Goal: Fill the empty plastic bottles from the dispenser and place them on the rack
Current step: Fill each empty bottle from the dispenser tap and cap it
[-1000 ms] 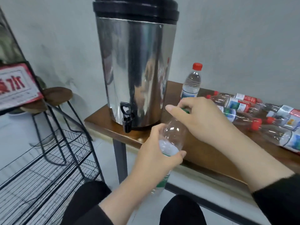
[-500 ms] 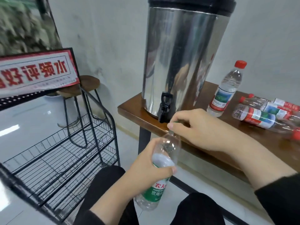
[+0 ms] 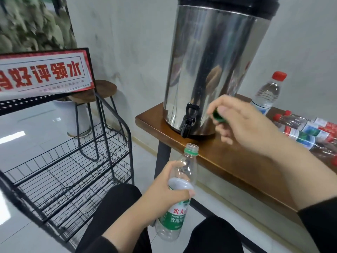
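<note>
One uncapped bottle [image 3: 179, 189], one cap [image 3: 218, 116]

The person wears black long sleeves [image 3: 321, 223] pushed back from bare forearms (both wrists uncovered) and black trousers [image 3: 116, 212] over both knees.

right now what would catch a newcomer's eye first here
The tall steel dispenser stands on the wooden table, black tap over the edge. Below it the left hand holds an open green-label bottle, while the right hand pinches its green cap. A black wire rack stands at left.
</note>
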Demonstrator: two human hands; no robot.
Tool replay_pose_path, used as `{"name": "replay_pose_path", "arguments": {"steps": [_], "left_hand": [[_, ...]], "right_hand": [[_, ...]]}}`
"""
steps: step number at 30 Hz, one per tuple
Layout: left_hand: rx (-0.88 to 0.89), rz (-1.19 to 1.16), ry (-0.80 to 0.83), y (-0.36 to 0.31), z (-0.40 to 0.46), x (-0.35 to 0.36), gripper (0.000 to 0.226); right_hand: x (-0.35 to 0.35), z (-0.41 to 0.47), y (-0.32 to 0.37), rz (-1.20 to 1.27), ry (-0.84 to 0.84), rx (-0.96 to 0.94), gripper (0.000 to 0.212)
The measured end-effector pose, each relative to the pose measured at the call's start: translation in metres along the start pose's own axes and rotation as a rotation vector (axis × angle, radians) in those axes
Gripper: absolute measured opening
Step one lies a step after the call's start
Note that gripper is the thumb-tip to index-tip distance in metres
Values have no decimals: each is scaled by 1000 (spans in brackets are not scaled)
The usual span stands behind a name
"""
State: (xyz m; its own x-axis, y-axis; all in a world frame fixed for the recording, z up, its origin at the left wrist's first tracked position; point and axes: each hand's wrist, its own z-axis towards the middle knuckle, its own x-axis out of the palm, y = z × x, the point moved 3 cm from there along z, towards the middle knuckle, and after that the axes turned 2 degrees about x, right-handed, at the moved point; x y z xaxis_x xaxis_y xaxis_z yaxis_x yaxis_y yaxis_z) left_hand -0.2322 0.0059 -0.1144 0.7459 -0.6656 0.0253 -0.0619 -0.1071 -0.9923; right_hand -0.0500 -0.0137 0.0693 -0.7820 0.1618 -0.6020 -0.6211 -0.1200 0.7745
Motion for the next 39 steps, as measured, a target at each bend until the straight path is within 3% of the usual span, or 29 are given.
{"name": "replay_pose_path", "arguments": {"steps": [3,5,11,14,17,24,28,33,39], "left_hand": [[-16,29,-136,8,11,-3,61],[-19,57,-195,12,18,-7,62],[-20,72,-272,15,41,-15,64],[-11,87,-270,12,49,-16,66],[9,115,-260,12,55,-16,70],[25,146,-249,15,60,-17,71],[26,123,-240,21,62,-18,70],[21,93,-211,27,62,-15,72],[29,52,-229,28,64,-15,74]], "right_hand": [[-7,10,-13,111,-260,119,38],[-5,16,-20,19,-289,131,43],[0,39,-25,-56,-311,84,23],[7,46,-9,-195,-129,51,19],[21,52,4,-502,53,63,43],[29,59,2,-632,19,19,35],[37,51,-1,-765,-32,-62,30],[44,39,-12,-823,-190,-309,30],[53,31,-27,-897,-301,-437,13]]}}
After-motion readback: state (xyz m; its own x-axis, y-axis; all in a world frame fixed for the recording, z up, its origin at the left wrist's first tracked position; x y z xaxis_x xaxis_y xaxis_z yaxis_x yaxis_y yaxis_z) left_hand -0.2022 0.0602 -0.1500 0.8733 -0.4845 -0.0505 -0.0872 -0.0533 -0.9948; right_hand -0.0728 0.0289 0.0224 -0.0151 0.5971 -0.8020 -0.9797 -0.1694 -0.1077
